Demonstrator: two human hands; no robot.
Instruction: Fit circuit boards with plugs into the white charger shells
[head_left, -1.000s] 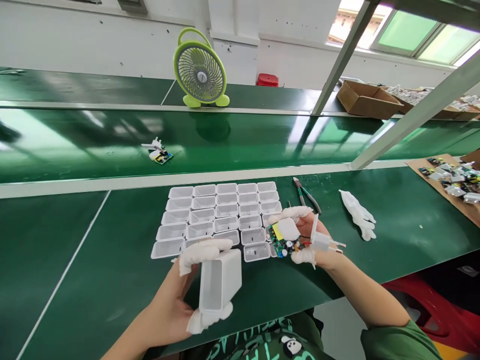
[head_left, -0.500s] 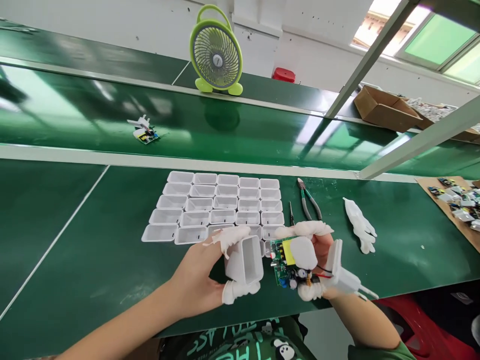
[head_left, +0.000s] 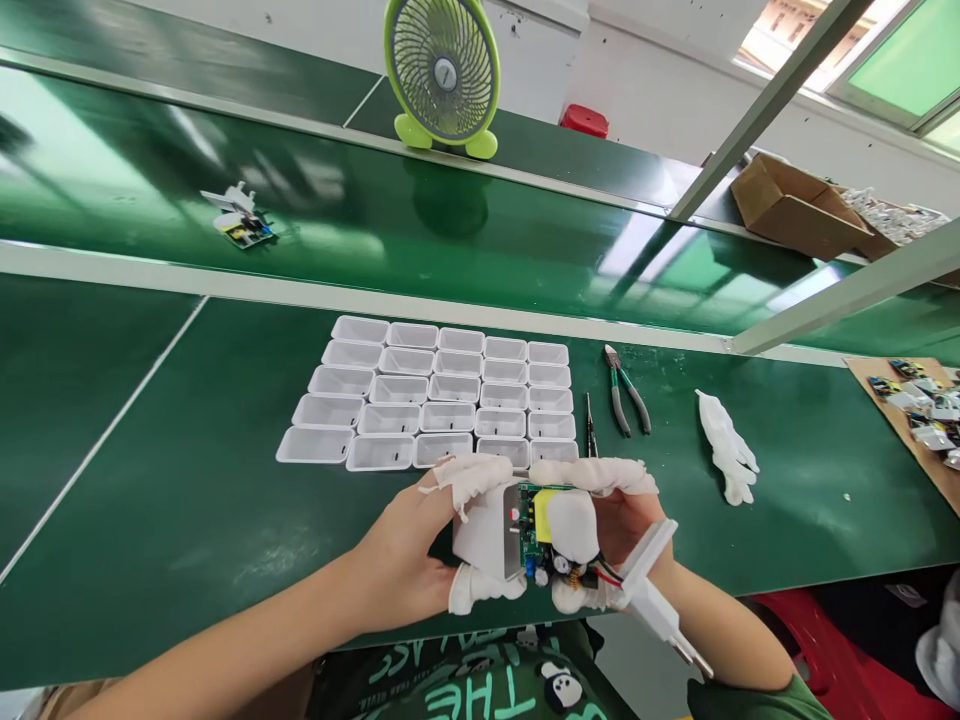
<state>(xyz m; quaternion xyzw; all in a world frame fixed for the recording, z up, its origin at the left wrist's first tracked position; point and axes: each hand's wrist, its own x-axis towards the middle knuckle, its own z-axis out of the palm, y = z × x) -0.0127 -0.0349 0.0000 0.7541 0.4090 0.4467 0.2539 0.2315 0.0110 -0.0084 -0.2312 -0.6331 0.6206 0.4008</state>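
My left hand point(head_left: 420, 550), with white covers on its fingertips, is closed round a white plastic case point(head_left: 484, 535) whose open end faces right. In my right hand point(head_left: 630, 510) is a green circuit board point(head_left: 534, 530) bearing yellow and white parts. The board's left edge is at the mouth of the case. Red and black wires join the board to a white plug piece point(head_left: 652, 585), which hangs by my right wrist with its pins pointing down to the right. Beyond my hands, rows of white open cases point(head_left: 375, 420) lie on the green table point(head_left: 187, 500).
Cutting pliers point(head_left: 626, 390), a thin dark tool point(head_left: 591, 425) and a white glove point(head_left: 726, 447) lie right of the rows. Several circuit boards sit on cardboard point(head_left: 892, 415) at the far right. A green fan point(head_left: 444, 75) and another board point(head_left: 244, 220) are further back.
My right hand has moved left, bringing the board to the mouth of the case. The plug piece has tilted further downward. The camera view has shifted slightly.
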